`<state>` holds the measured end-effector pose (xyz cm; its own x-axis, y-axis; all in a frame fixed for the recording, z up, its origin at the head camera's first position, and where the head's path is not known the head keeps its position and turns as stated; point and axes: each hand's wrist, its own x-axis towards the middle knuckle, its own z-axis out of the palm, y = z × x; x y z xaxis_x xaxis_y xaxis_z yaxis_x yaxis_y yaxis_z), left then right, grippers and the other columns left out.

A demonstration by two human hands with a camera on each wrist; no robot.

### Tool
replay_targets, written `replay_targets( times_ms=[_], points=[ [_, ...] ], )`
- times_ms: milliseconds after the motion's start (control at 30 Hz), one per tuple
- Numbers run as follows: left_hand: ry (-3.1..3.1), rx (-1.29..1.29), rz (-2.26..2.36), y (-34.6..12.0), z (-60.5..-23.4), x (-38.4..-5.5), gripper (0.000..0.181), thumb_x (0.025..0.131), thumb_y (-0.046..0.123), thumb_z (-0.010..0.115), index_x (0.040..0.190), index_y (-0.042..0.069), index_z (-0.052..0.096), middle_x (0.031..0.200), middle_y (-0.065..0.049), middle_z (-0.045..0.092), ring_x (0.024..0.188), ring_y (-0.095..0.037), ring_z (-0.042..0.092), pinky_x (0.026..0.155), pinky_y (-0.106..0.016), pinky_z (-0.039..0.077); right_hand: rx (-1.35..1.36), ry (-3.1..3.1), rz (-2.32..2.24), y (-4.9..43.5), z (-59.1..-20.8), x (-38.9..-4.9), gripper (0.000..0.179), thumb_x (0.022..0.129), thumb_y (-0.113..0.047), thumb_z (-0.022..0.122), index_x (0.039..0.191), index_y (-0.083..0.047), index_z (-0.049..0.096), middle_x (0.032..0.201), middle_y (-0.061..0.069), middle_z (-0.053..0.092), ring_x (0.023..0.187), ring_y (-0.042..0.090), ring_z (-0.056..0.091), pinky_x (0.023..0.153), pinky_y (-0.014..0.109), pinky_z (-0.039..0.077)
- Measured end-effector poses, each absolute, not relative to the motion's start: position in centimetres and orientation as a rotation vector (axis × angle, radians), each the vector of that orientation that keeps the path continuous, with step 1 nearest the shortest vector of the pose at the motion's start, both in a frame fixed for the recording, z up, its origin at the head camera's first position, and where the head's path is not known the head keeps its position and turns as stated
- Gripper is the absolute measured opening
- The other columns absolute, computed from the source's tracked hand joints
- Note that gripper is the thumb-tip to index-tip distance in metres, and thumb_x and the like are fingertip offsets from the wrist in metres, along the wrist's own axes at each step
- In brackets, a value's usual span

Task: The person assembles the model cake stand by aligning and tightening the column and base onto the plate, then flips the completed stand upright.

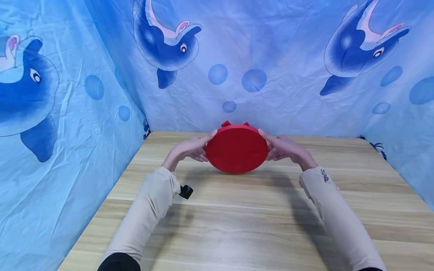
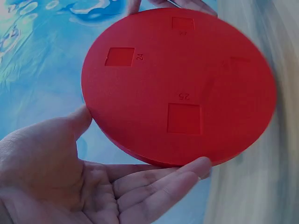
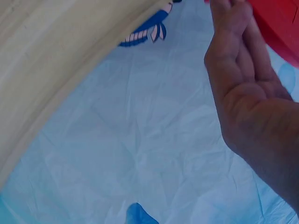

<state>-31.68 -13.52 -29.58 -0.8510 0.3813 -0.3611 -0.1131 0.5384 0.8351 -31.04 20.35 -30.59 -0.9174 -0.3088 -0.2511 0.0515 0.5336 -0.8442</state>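
Note:
A round red disc (image 1: 237,150) is held between two hands above the far part of the table, its smooth face toward the head camera. My left hand (image 1: 191,147) grips its left edge, thumb high on the rim and fingers lower down. At the right edge my right hand (image 1: 285,147) holds it the same way. In the left wrist view, the disc's other face (image 2: 154,84) bears square recesses with numbers such as 24 and 25. Small red pieces (image 1: 226,123) poke up behind the top rim. Only part of the disc (image 3: 280,32) enters the right wrist view, beside the fingers.
A wood-grain table (image 1: 237,226) spreads below the arms. Blue cloth with dolphins and bubbles (image 1: 271,105) hangs behind the table and along both sides. A small black piece (image 1: 186,191) sticks out from the left sleeve's cuff.

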Motion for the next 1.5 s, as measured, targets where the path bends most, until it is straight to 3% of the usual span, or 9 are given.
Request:
replay_targets(
  times_ms=[333,633,1133,1333,1500],
  points=[
    [2.210,0.135,1.070,-13.0,-28.1,-32.5,0.096,0.103,0.072,0.024,0.114,-0.013,0.067,0.092,-0.026,0.074,0.074,-0.027,0.076,0.074,-0.036,0.063,-0.134,2.277,-1.131,20.0,-29.1,-32.1,0.096,0.098,-0.077,0.033,0.105,0.009,0.073,0.088,0.022,0.076,0.084,0.032,0.077,0.078,0.037,0.063],
    [2.185,0.091,1.068,-13.0,-28.2,-33.3,0.091,0.103,0.071,0.026,0.105,-0.009,0.071,0.083,-0.021,0.075,0.073,-0.027,0.077,0.071,-0.034,0.063,-0.061,2.257,-1.005,19.8,-28.4,-32.9,0.102,0.097,-0.081,0.026,0.101,0.008,0.076,0.084,0.022,0.076,0.078,0.029,0.077,0.075,0.035,0.063],
    [2.256,0.091,1.137,-12.7,-29.7,-33.8,0.076,0.108,0.060,0.029,0.098,-0.002,0.072,0.075,-0.015,0.074,0.060,-0.017,0.071,0.060,-0.026,0.056,0.016,2.318,-0.990,19.7,-29.3,-33.1,0.088,0.105,-0.067,0.028,0.095,0.006,0.074,0.073,0.017,0.074,0.066,0.023,0.076,0.059,0.024,0.056],
    [2.266,0.099,1.195,-12.8,-30.6,-34.1,0.065,0.108,0.059,0.039,0.096,0.004,0.071,0.071,-0.012,0.072,0.055,-0.015,0.068,0.056,-0.025,0.052,0.035,2.298,-1.015,19.6,-29.9,-33.4,0.075,0.108,-0.059,0.032,0.096,0.004,0.069,0.071,0.015,0.073,0.065,0.022,0.075,0.059,0.023,0.055],
    [2.259,0.078,1.218,-12.8,-31.4,-34.3,0.064,0.109,0.056,0.039,0.086,0.005,0.070,0.065,-0.009,0.070,0.051,-0.012,0.064,0.053,-0.022,0.047,0.042,2.279,-1.023,19.6,-30.4,-33.6,0.068,0.107,-0.058,0.036,0.095,0.002,0.066,0.071,0.012,0.073,0.063,0.019,0.074,0.061,0.022,0.054]
  ],
)
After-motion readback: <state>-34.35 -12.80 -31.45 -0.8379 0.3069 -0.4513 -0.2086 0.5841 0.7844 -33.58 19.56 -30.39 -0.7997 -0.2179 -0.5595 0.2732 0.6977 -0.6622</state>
